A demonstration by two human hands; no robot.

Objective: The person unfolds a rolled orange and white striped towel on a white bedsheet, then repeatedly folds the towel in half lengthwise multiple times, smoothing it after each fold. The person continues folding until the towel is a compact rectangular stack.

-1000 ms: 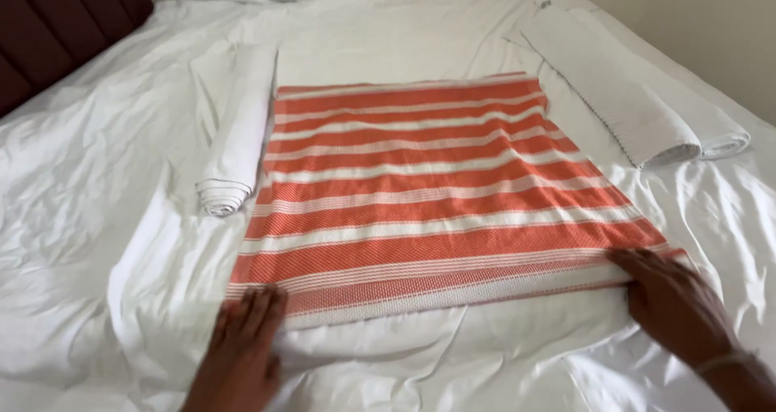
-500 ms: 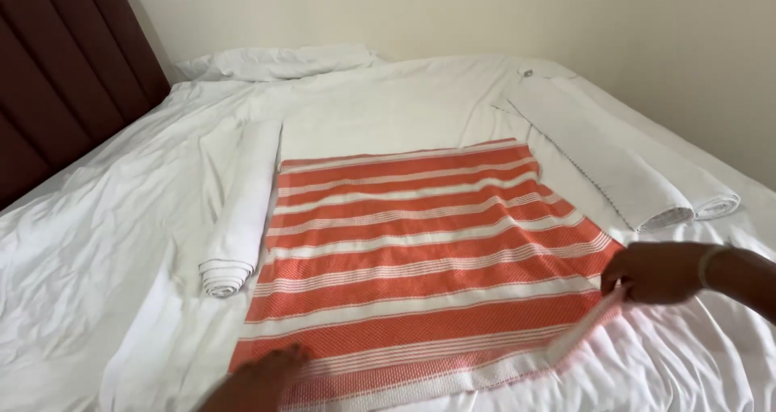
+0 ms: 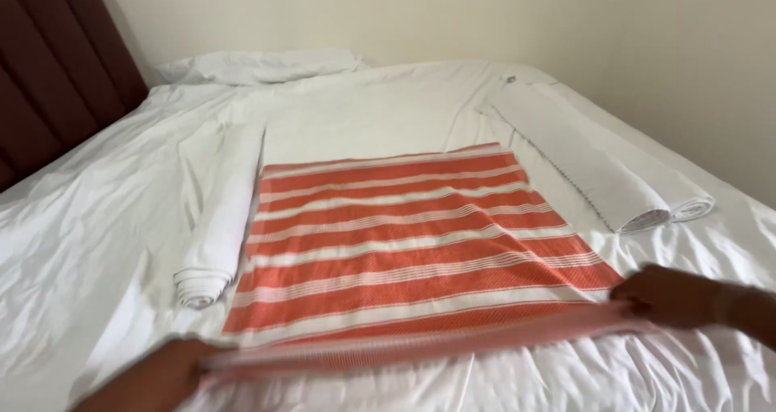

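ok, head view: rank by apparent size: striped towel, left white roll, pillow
1. striped towel, clearly largest.
2. left white roll and pillow look about alike; the pillow lies farther off, so unsure.

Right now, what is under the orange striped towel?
The orange striped towel lies on the white bedsheet, which shows all around it. Both hands, left hand and right hand, lift its near edge. Anything beneath its middle is covered.
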